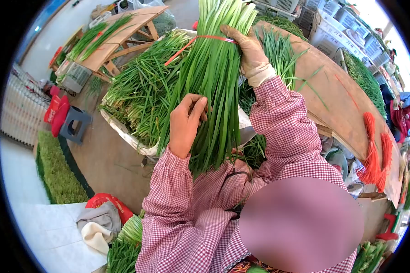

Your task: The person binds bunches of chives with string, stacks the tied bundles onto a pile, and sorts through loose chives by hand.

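A large bunch of garlic chives (212, 77) hangs upright in front of me, pale stems at the top and green leaves trailing down. A red tie (216, 37) circles it near the stems, one tail sticking out to the left. My right hand (252, 54), in a soiled pale glove, is closed around the bunch at the tie. My left hand (187, 123) is bare and sits against the leaves lower down, thumb and fingers pressed together; what they pinch, if anything, is hidden. Behind lies a heap of loose chives (141, 86) in a white crate (125, 136).
On the right, a wooden table (337, 86) bears more chives (280, 57) and bundles of red ties (371, 145). A second table (118, 34) with chives stands at the back left. A grey stool (76, 125) is on the left floor; crates (335, 38) are stacked behind.
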Available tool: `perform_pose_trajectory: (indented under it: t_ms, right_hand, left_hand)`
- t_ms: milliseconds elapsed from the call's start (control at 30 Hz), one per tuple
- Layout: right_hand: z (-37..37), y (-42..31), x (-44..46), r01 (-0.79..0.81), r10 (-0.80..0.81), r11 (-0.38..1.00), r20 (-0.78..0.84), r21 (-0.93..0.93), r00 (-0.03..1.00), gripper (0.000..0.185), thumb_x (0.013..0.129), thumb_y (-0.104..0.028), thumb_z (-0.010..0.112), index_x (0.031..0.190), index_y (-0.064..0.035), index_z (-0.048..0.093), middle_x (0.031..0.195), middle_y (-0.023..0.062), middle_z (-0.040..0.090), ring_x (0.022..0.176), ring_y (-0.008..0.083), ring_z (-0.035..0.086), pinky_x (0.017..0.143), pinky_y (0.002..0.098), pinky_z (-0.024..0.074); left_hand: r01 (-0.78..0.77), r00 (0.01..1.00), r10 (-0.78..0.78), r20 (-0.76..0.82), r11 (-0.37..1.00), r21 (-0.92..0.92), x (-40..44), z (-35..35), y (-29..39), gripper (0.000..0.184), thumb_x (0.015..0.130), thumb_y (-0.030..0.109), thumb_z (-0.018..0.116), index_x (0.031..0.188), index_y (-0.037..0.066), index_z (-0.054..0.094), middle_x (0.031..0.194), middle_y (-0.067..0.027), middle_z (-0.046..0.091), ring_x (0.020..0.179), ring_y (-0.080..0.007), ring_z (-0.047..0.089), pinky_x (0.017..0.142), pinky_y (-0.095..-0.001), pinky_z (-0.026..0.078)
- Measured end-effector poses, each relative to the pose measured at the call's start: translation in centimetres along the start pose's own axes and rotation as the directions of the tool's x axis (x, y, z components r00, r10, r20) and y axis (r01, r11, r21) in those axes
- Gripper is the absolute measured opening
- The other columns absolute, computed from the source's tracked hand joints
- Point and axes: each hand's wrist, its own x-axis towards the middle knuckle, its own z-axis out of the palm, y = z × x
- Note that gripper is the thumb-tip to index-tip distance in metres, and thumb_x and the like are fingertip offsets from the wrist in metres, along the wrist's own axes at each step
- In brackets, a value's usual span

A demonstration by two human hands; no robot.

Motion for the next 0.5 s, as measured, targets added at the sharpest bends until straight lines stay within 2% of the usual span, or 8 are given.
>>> perform_pose_trajectory:
  t_ms: [100, 233, 267, 367, 500]
  right_hand:
    - [-0.5, -0.3, 0.0, -0.090, 0.090, 0.995, -0.011, -0.039, 0.996, 0.036, 0.080, -0.009, 0.064, 0.111, 0.0011, 0.048, 0.100, 0.0120, 0.060, 0.087, 0.0192, 0.061, 0.070, 0.0297, 0.0545]
    - [-0.3, -0.5, -0.2, -0.070, 0.069, 0.997, -0.011, -0.040, 0.998, 0.039, 0.079, -0.007, 0.065, 0.113, 0.0008, 0.046, 0.101, 0.0118, 0.059, 0.087, 0.0192, 0.061, 0.071, 0.0305, 0.0540]
    - [-0.8, 0.3, 0.0, -0.058, 0.057, 0.997, -0.006, -0.048, 0.998, 0.040, 0.079, -0.007, 0.065, 0.113, 0.0007, 0.046, 0.101, 0.0116, 0.059, 0.087, 0.0192, 0.061, 0.070, 0.0304, 0.0539]
    - [0.0, 0.0, -0.7, -0.045, 0.046, 0.998, 0.035, -0.040, 0.998, 0.048, 0.076, -0.005, 0.067, 0.117, -0.0019, 0.042, 0.101, 0.0102, 0.058, 0.086, 0.0192, 0.060, 0.070, 0.0296, 0.0530]
    - [1.5, -0.2, -1.7, -0.050, 0.051, 0.999, 0.069, -0.020, 0.996, 0.051, 0.074, -0.002, 0.068, 0.117, -0.0027, 0.041, 0.100, 0.0098, 0.057, 0.082, 0.0180, 0.060, 0.067, 0.0291, 0.0532]
  left_hand:
    - [-0.030, 1.000, 0.030, -0.001, 1.000, -0.001, -0.5, 0.0, -0.2, 0.020, 0.091, 0.021, 0.048, 0.084, 0.003, 0.053, 0.071, -0.0017, 0.058, 0.057, -0.0058, 0.047, 0.051, -0.0204, 0.038]
    - [-0.158, 0.984, 0.165, -0.066, 0.982, 0.101, -1.1, 0.2, -1.0, 0.019, 0.092, 0.018, 0.047, 0.082, 0.003, 0.050, 0.071, -0.0014, 0.057, 0.055, -0.0053, 0.044, 0.051, -0.0199, 0.037]
    - [-0.185, 0.978, 0.191, -0.081, 0.980, 0.074, -1.4, 0.5, -1.5, 0.017, 0.092, 0.015, 0.046, 0.080, 0.003, 0.049, 0.068, -0.0016, 0.056, 0.054, -0.0052, 0.043, 0.051, -0.0201, 0.037]
    - [-0.196, 0.974, 0.209, -0.082, 0.970, 0.144, -2.4, 0.4, -2.3, 0.013, 0.089, 0.011, 0.050, 0.080, 0.001, 0.049, 0.064, -0.0055, 0.056, 0.053, -0.0100, 0.050, 0.051, -0.0237, 0.040]
    - [-0.206, 0.974, 0.221, -0.051, 0.956, 0.207, -3.6, -0.6, -1.6, 0.014, 0.089, 0.011, 0.050, 0.079, 0.001, 0.050, 0.063, -0.0051, 0.056, 0.051, -0.0105, 0.049, 0.049, -0.0239, 0.039]
